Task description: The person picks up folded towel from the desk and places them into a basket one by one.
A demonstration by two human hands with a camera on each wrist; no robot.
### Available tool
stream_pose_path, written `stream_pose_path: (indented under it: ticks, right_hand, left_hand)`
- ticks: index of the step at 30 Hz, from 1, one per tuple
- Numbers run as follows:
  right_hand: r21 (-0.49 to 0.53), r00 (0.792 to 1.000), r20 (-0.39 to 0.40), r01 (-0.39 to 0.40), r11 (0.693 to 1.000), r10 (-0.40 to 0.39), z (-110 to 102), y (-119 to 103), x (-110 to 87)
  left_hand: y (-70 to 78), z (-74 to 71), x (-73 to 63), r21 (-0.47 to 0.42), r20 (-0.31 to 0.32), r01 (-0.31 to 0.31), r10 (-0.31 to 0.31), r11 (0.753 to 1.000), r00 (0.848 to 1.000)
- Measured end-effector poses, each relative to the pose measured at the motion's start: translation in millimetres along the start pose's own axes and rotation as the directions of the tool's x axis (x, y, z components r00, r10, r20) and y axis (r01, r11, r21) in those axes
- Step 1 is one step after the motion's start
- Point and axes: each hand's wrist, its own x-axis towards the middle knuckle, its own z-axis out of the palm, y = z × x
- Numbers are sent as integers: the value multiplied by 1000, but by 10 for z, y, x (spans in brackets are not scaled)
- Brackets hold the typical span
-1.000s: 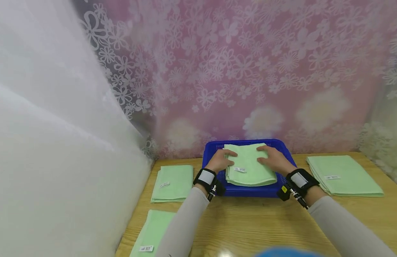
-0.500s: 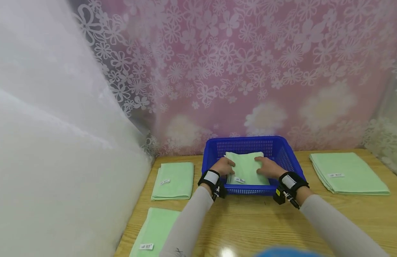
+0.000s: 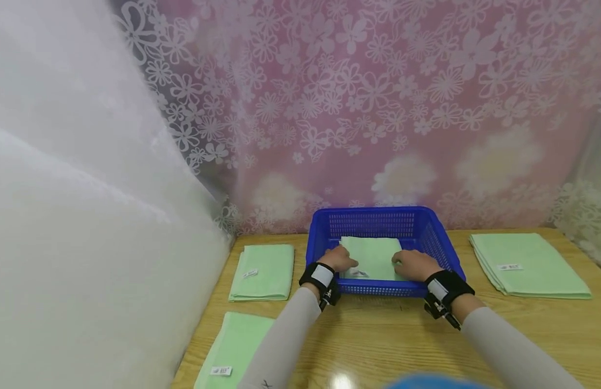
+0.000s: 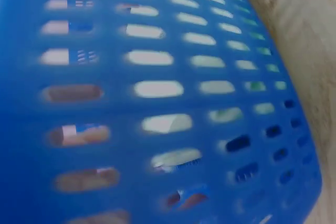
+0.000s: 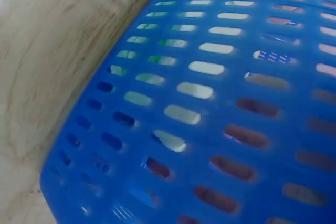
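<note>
A folded pale green towel (image 3: 374,254) with a small white tag lies flat inside a blue perforated plastic basket (image 3: 373,210). At its left edge my left hand (image 3: 337,259) touches the towel beside the tag. My right hand (image 3: 416,265) reaches over the front rim to the towel's right edge, with fingers bent. The front wall and rim hide parts of both hands, so whether the fingertips pinch the cloth is unclear. Close-up basket wall (image 4: 16,129) fills most of the left wrist view. Through similar slots in the basket (image 5: 165,95), the right wrist view shows bits of green and skin.
Two folded green towels, one farther back (image 3: 263,273) and one nearer (image 3: 237,340), lie left on the wooden table (image 3: 378,340). Another folded towel (image 3: 531,265) lies right of the basket. A flowered curtain (image 3: 353,135) hangs behind. Something blue and blurred (image 3: 429,381) shows at the bottom edge.
Both hands have lowered the towel from above the rim down into the basket. Since half a second ago the towel has flattened, and the right hand has shifted slightly outward and toward the front.
</note>
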Motion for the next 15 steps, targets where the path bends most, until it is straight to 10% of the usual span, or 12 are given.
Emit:
stream_pose_path:
  ticks: [9,15]
  right_hand:
    - [21,1000,16,-7,1000,7,5,10,-33]
    - [31,990,-138,22,999,-17,-40,-3,-83]
  left_hand:
    - [-23,14,-33,-56,94,-25,30,998,995]
    - [170,-106,-222,-47,-16,-2,1,999,1000]
